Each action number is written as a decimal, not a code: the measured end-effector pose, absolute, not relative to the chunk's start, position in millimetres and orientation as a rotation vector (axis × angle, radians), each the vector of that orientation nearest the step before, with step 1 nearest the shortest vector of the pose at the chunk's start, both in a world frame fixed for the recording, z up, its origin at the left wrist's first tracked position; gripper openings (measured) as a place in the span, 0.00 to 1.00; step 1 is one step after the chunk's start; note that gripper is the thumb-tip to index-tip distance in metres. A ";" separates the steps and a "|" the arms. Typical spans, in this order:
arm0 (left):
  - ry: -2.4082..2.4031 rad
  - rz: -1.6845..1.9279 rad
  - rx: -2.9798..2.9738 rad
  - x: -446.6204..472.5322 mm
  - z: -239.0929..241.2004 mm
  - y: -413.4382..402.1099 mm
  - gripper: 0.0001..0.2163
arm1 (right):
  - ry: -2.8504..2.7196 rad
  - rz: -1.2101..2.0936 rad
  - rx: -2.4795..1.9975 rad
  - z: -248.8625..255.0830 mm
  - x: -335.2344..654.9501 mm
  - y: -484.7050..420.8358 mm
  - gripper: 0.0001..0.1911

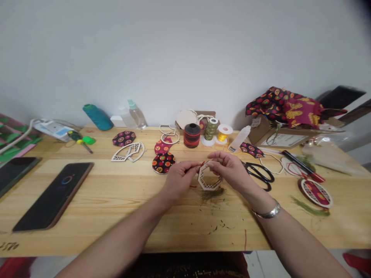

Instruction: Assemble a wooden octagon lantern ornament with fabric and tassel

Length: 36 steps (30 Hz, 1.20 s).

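Your right hand (228, 168): grip closed on octagonal wooden frame (209, 179), just above worktop (116, 200) centre. Your left hand (179, 178): grip pinching red thread (202, 163) at frame's top. Frame likely light, thin, stiff, snappable; hold outer rim. Thread limp. Cardboard box (257, 135) label too small to read; scrawl at worktop's near-left edge unclear.

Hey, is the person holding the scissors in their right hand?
No, the scissors lie flat on the table beside the right hand, which pinches an octagonal wooden frame.
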<state>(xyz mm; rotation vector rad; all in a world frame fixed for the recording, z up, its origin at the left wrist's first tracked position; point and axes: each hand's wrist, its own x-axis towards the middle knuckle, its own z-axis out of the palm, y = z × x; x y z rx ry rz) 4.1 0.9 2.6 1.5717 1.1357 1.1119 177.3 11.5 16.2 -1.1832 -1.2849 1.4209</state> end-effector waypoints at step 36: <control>1.119 1.024 1.737 1.9 3.3 -1.1 0.12 | -1.386 1.341 -1.212 14.9 179.6 11.9 0.14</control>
